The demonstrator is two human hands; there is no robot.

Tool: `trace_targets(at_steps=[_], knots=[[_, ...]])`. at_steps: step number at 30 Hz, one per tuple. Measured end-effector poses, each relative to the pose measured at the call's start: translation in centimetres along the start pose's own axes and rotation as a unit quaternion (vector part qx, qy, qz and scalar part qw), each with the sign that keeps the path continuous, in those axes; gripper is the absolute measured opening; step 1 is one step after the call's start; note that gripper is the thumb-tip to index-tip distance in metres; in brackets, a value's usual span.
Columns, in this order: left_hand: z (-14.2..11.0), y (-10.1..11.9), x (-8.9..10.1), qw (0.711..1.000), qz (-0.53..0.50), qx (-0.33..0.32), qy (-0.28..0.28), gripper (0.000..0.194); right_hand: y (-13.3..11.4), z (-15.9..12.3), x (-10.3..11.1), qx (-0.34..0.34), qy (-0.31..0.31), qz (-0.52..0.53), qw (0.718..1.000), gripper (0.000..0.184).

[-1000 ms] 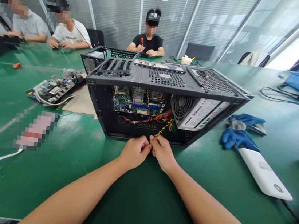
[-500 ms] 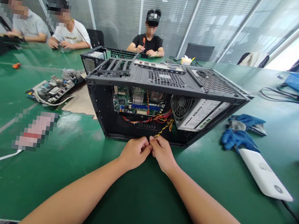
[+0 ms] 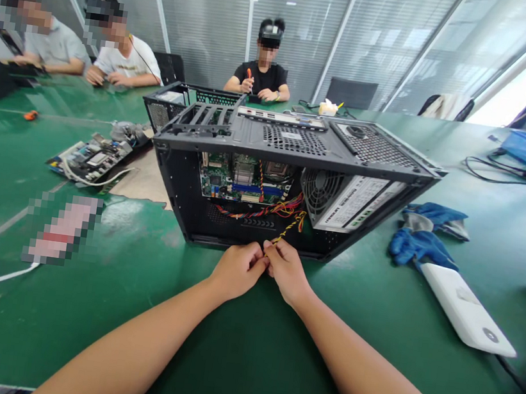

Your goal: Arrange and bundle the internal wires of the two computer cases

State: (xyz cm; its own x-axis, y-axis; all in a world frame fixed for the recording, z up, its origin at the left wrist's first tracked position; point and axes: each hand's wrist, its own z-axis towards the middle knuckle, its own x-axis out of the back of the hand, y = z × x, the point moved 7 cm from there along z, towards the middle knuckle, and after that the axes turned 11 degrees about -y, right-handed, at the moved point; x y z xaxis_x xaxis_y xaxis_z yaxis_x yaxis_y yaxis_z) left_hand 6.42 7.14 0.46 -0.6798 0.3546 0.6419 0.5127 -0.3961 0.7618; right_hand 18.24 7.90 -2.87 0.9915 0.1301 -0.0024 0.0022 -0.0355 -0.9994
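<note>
A yellow-and-black twisted cable (image 3: 291,225) runs from inside an open computer case (image 3: 294,142) out to my hands at its near edge. My left hand (image 3: 240,270) and my right hand (image 3: 286,268) meet there, fingertips pinched together around the cable's end; whatever tip they cover is hidden. Inside the case show a green motherboard (image 3: 243,188) with a blue slot, a power supply (image 3: 347,201) with a fan grille, and a bundle of red, orange and black wires (image 3: 261,211).
Blue work gloves (image 3: 424,244) and a white power bank (image 3: 466,308) lie to the right. On the left are a loose circuit board (image 3: 96,159), cardboard (image 3: 143,181) and a blurred-out pinkish object (image 3: 65,229) on a white cable. Several people sit around the green table (image 3: 127,347).
My hands stay pinched at nearly the same spot on the cable. The view shifts slightly. Across the table, a person's hand moves an orange-handled tool a little.
</note>
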Motion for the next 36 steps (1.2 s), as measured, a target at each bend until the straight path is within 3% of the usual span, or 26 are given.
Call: trace_targets(at_steps=[36], knots=[[0.08,-0.11,-0.14,1.000,0.020,-0.004,-0.012,0.016,0.05,0.08,-0.14,-0.002,-0.011,-0.003,1.000,0.040]])
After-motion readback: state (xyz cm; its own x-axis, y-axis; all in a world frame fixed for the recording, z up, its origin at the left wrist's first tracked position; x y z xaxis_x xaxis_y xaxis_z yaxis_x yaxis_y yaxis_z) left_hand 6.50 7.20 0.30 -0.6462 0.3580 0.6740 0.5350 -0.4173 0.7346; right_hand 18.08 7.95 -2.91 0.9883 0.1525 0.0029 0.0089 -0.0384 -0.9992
